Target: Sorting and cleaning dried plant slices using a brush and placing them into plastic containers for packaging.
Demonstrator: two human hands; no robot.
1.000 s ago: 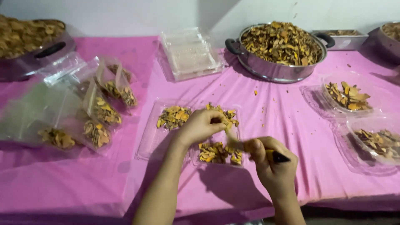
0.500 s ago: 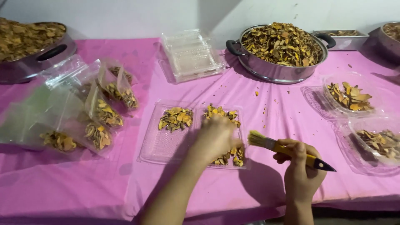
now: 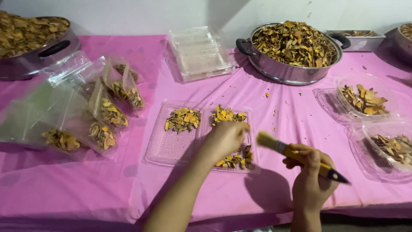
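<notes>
The person's left hand [image 3: 226, 138] lies over the right half of a clear plastic clamshell tray [image 3: 171, 148] that sits open on the pink tablecloth [image 3: 266, 107], its fingers curled down onto the dried orange-yellow slices [image 3: 235, 160] heaped there; whether it pinches any slice cannot be told, since the back of the hand hides the fingertips. In the same tray, to the left of that hand, lies a smaller pile of slices [image 3: 182, 119], and just beyond the knuckles a second pile [image 3: 228, 115] shows. The right hand [image 3: 310, 178] is just right of the tray, closed around the yellow handle of a paintbrush [image 3: 300, 157], whose pale bristles point toward the left hand and stand close beside it without touching, while its dark tip points away to the right. Behind the tray, near the wall, stands a steel pot [image 3: 292, 71] with black handles, heaped with the same dried slices. Left of that pot is a stack of empty clear trays [image 3: 199, 53]. Well to the left of the open tray lie several clear plastic bags [image 3: 103, 114] partly filled with slices. To the right of the open tray are two clear tubs [image 3: 365, 99] that hold slices.
</notes>
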